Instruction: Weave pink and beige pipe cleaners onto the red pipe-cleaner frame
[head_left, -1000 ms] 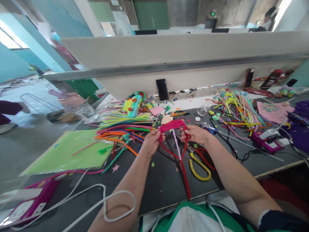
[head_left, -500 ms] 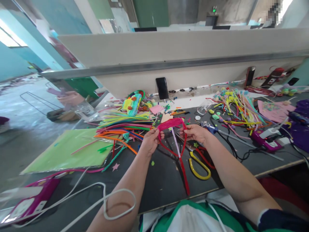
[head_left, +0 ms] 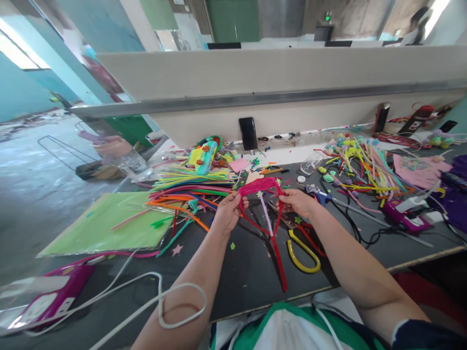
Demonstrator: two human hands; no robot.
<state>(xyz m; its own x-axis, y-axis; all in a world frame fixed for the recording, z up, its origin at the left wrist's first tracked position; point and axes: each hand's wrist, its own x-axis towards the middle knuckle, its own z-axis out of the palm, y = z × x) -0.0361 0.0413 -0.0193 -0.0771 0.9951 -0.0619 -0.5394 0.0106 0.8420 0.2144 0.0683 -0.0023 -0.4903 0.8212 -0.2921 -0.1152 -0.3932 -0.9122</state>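
Observation:
Between my hands is a fan-shaped frame of red pipe cleaners (head_left: 279,267), with a pink band (head_left: 260,185) across its top and a pale lilac strip (head_left: 266,214) up its middle. My left hand (head_left: 229,210) pinches its upper left corner. At the upper right corner, my right hand (head_left: 297,201) has its fingers closed on the red edge. The red stem points down toward my body. Scissors with yellow and red handles (head_left: 305,268) lie under and beside my right forearm. The frame's contact with the table is hard to tell.
Bundles of coloured pipe cleaners (head_left: 189,187) lie left, with more (head_left: 368,163) at right. A green packet (head_left: 109,221), a phone (head_left: 248,133), a glue gun (head_left: 321,195) and purple power strips (head_left: 406,216) surround the work area. A white cable (head_left: 160,291) loops over my left forearm.
The camera view has shifted slightly, so the scene sits a little further right. Both hands keep their hold on the frame's upper corners.

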